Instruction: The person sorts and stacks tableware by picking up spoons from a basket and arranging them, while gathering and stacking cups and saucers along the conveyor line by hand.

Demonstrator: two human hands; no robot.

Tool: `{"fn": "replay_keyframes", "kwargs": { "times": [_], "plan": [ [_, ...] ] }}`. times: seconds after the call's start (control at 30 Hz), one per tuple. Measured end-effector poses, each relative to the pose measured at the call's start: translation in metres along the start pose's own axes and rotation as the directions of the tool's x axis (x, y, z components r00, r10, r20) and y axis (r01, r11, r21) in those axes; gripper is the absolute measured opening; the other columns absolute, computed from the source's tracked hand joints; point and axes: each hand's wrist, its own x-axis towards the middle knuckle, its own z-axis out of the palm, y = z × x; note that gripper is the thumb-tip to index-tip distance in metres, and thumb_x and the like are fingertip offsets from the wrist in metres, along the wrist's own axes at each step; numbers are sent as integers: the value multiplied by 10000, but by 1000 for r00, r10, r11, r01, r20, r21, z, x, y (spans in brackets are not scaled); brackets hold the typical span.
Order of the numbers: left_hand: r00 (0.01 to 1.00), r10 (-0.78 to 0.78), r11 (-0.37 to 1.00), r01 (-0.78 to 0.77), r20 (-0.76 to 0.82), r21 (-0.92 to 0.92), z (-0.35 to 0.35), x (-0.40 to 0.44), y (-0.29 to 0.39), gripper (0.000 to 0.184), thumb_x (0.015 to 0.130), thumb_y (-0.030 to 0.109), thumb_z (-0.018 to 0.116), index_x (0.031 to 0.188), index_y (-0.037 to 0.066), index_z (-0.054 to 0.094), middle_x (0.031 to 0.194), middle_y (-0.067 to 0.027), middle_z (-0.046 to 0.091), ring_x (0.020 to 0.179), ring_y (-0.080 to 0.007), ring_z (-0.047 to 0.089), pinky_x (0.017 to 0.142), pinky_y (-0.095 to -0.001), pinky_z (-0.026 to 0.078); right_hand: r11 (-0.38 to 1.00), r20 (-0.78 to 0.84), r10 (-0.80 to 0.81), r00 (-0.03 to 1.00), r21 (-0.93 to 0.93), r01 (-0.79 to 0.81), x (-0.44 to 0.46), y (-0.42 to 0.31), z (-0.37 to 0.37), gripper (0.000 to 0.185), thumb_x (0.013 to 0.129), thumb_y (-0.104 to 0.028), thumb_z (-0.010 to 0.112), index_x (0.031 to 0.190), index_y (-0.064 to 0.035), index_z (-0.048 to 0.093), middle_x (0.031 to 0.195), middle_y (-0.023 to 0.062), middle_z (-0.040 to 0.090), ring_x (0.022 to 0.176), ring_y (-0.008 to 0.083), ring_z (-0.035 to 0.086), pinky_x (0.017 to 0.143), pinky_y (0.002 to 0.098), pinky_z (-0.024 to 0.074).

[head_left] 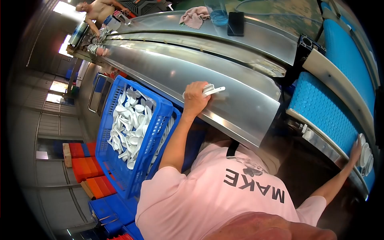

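My left hand (195,98) is closed around a few white spoons (214,91) over the steel table (240,106). Their handles stick out to the right of my fingers. Far to the right, my right hand (355,152) is at several white, rounded pieces (365,155) on the blue conveyor belt (326,110). They look like spoon bowls. My right fingers are partly hidden against them, so their grip is unclear. Left of my left arm, a blue plastic crate (158,124) holds many loose white spoons (130,120).
Along the table's far side lie a pink cloth (194,17), a blue-tinted clear cup (219,18) and a black phone (236,24). Another person (102,12) works at the far left end. Orange-red bins (86,164) and blue bins (108,208) stand at left.
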Motion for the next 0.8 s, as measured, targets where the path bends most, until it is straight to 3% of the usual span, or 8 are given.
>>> {"fn": "replay_keyframes", "kwargs": {
  "times": [0.23,0.37,0.53,0.57,0.8],
  "plan": [
    [1000,11,1000,-10,5,-9,1,1,2,289,593,75,658,869,86,572,825,-80,587,782,-287,537,691,-380,403,1000,55,0,998,28,-2,2,3,0,424,867,-110,459,1267,-251,437,1267,109,459,1153,295,448,963,381,354],
    [1000,6,1000,-6,8,-9,1,1,5,283,596,69,656,866,86,573,825,-79,586,790,-287,536,694,-378,399,997,65,70,995,-31,-68,-6,-41,-29,409,872,-137,457,1266,-247,441,1266,97,464,1154,280,451,968,393,349],
    [1000,29,999,-30,11,29,4,0,3,304,608,61,646,899,80,560,804,-88,572,771,-292,534,683,-380,402,984,122,169,978,39,-175,-7,-53,-41,414,869,-140,466,1264,-263,441,1273,119,451,1166,296,437,956,382,355],
    [999,34,999,-34,10,30,5,0,2,303,609,60,647,899,79,560,805,-89,571,771,-293,533,682,-380,402,984,129,129,983,109,-144,-7,-48,-40,412,864,-140,468,1258,-263,449,1263,124,460,1162,297,441,955,386,352],
    [998,42,999,-42,38,19,4,-1,5,339,606,42,666,927,63,558,837,-97,564,791,-293,528,708,-380,400,987,98,121,988,90,-130,-11,-70,-58,394,847,-122,474,1221,-243,486,1228,134,488,1127,315,464,942,384,361]
  ]
}}
